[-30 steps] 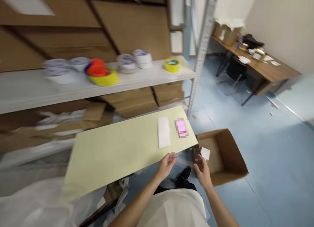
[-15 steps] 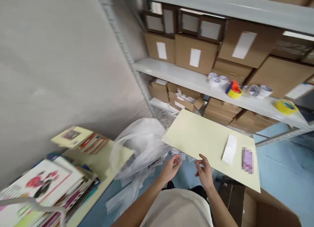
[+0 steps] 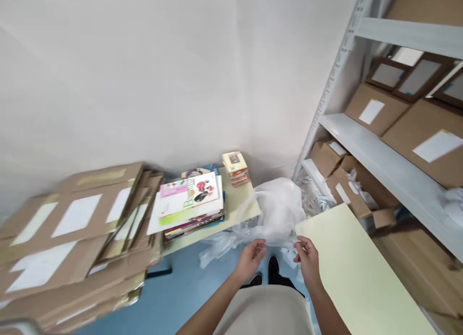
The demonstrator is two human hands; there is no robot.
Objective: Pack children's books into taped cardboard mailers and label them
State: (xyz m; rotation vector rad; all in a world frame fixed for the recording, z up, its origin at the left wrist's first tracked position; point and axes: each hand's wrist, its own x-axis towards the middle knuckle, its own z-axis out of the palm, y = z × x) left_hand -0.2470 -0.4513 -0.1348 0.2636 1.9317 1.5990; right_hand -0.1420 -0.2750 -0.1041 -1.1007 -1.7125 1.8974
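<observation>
My left hand [image 3: 251, 258] hovers over the floor in front of my body, its fingers loosely bent and nothing in them. Opposite it, my right hand [image 3: 307, 258] is also empty, fingers curved and apart, by the left corner of a pale yellow tabletop [image 3: 361, 277]. Behind both hands bulges a translucent white plastic bag [image 3: 278, 204] of waste. Left of the bag, a second pale table [image 3: 237, 204] bears a stack of magazines [image 3: 191, 200] and a short pile of small books [image 3: 236, 167].
Flattened cardboard boxes [image 3: 79, 229] are heaped at the left. A grey metal shelf [image 3: 398, 151] with labelled cartons [image 3: 378, 108] rises at the right. A pale wall [image 3: 181, 74] stands behind. White strips lie on the blue floor [image 3: 188, 286] near the bag.
My view has swung left, so the shelf and yellow tabletop have shifted right and the cardboard heap has appeared. Both hands stay empty in front of me, little changed in pose.
</observation>
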